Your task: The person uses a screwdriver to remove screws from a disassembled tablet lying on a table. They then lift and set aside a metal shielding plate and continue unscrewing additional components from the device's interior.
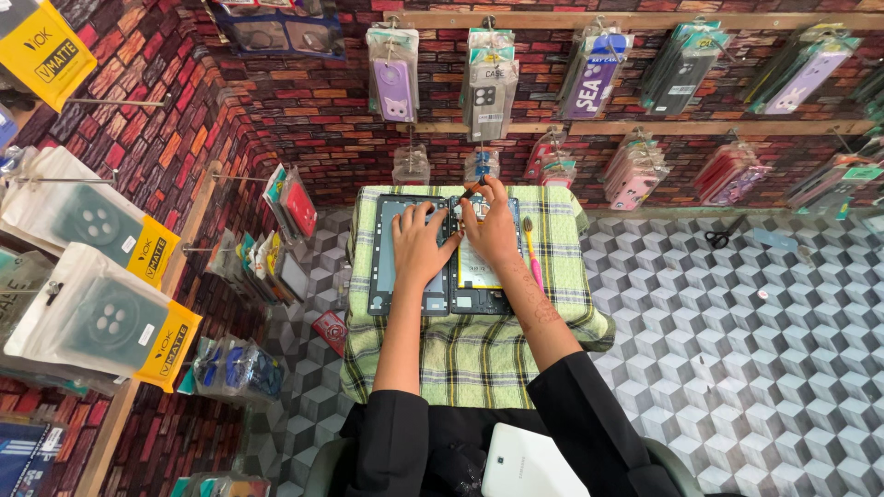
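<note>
Two hands (456,241), one opened tablet (447,293), one toothbrush (531,248), one scissors (726,232).

Bright, even light; soft shadows; sharp centre, strong wide-angle bending at edges.

- A small phone-accessory and repair shop.
- Phone cases (394,85) in clear packets hang in rows from a rail (645,19) on the brick-pattern wall (322,120).
- More packets (101,322) hang on pegs along the left wall.
- A small table under a checked cloth (474,354) stands against the far wall; an opened tablet (442,290) lies on it, a toothbrush (531,248) near the right edge.
- Scissors (726,230) lie on the cube-pattern floor (737,350).
</note>
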